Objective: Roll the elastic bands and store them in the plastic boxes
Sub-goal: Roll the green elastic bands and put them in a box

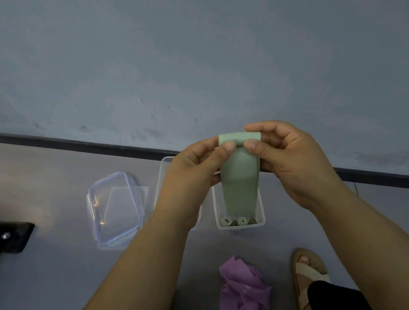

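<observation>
Purple bands (242, 293) lie nearest, a loose crumpled heap on the floor just left of a sandalled foot (309, 272), none of them rolled yet. Soft, thin, floppy stock by the look of it; it folds over itself and holds no shape. Next up, both hands are raised above the boxes. The left hand (195, 169) and right hand (287, 157) each pinch the top end of a green band (241, 183), thumbs side by side on the near face, fingers curled behind. The top edge is folded over, so I'd say the roll is just being started. The rest of the strip hangs straight down, its lower end reaching the open box (241, 226) below, which already holds two green rolls (235, 221) standing on end against its near wall. Judgement on handling: light, stretchy and limp, probably a bit grippy, not fragile. It wants holding across the full width at the end, both thumbs keeping the first turn tight, else it telescopes or springs open. A finished roll likely needs a squeeze across its sides until it sits wedged in the box. A second box (163, 166) shows partly behind the left hand; contents can't be told. Left of that, clear lids (115, 209) are stacked on the floor. Farther left is a dark object (10, 236) with two rivets. Beyond, a dark skirting (89, 143) runs along a grey wall (179, 38).
</observation>
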The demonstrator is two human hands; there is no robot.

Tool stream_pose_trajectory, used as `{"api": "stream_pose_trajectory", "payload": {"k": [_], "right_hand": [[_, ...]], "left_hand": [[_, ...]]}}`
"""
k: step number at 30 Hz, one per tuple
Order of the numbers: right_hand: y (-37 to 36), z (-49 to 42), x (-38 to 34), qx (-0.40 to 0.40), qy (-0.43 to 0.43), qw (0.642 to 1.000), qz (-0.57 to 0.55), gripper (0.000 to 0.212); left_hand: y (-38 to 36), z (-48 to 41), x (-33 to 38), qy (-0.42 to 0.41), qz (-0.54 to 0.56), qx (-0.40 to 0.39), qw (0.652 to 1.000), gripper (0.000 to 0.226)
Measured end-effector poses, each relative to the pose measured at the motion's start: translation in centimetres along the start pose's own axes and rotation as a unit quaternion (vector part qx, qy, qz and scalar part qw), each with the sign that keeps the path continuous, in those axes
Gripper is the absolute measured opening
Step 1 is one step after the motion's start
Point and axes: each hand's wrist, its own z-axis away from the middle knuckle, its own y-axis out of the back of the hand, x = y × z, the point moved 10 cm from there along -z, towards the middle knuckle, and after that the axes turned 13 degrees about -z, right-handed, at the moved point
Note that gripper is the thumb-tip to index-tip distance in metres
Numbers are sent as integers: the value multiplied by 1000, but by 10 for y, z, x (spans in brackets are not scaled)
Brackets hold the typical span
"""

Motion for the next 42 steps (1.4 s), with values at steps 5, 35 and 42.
{"api": "stream_pose_trajectory", "payload": {"k": [5, 35, 42], "right_hand": [[-10, 5, -4, -15, 27, 999, 20, 25], [-25, 13, 7, -148, -39, 972, 178, 51], [-49, 29, 14, -279, -51, 919, 273, 82]], "left_hand": [[2, -1, -13, 45, 62, 22, 997, 10], [14, -8, -15, 53, -53, -103, 992, 34], [0, 3, -31, 94, -124, -219, 963, 20]]}}
